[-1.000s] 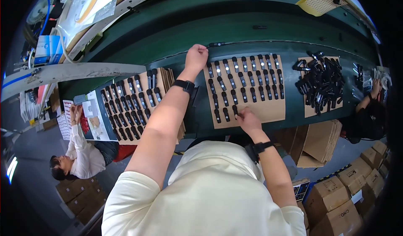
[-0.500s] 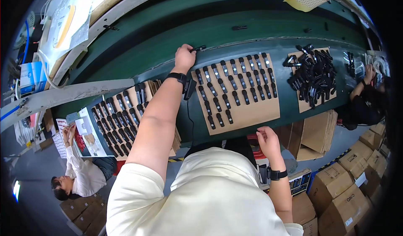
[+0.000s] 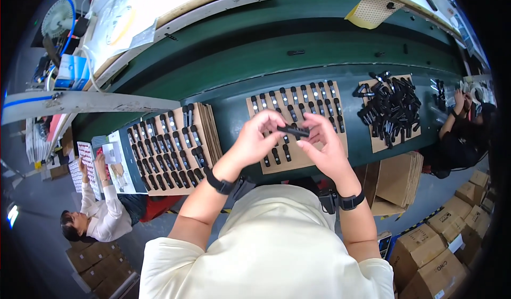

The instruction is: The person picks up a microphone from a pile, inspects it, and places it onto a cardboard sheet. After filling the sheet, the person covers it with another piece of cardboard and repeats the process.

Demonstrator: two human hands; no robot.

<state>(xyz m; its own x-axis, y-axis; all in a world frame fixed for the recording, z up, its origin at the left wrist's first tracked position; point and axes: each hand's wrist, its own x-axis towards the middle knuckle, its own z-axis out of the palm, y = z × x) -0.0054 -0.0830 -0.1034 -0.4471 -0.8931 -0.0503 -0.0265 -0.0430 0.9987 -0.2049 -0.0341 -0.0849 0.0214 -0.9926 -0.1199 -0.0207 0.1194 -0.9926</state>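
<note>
A slim black device (image 3: pixel 293 130), shaped like a small microphone, is held in front of my chest. My left hand (image 3: pixel 261 137) pinches one end of it between thumb and fingers. Around its other end my right hand (image 3: pixel 326 144) has its thumb and fingers apart; whether they touch it I cannot make out. Below both hands lies a cardboard sheet (image 3: pixel 308 152) with rows of similar black devices (image 3: pixel 293 94). My hands and the held piece cover part of the rows.
Left of me, a stack of cardboard sheets (image 3: pixel 207 134) carries more rows. To the right, a heap of black pieces (image 3: pixel 391 107) lies on cardboard. A green conveyor belt (image 3: pixel 239 59) runs behind. Co-workers (image 3: pixel 101 214) sit at both sides; cartons (image 3: pixel 431 251) stand at lower right.
My left hand has come back from the belt's edge with the black device in it. My right hand has risen from the table's near edge to meet it.
</note>
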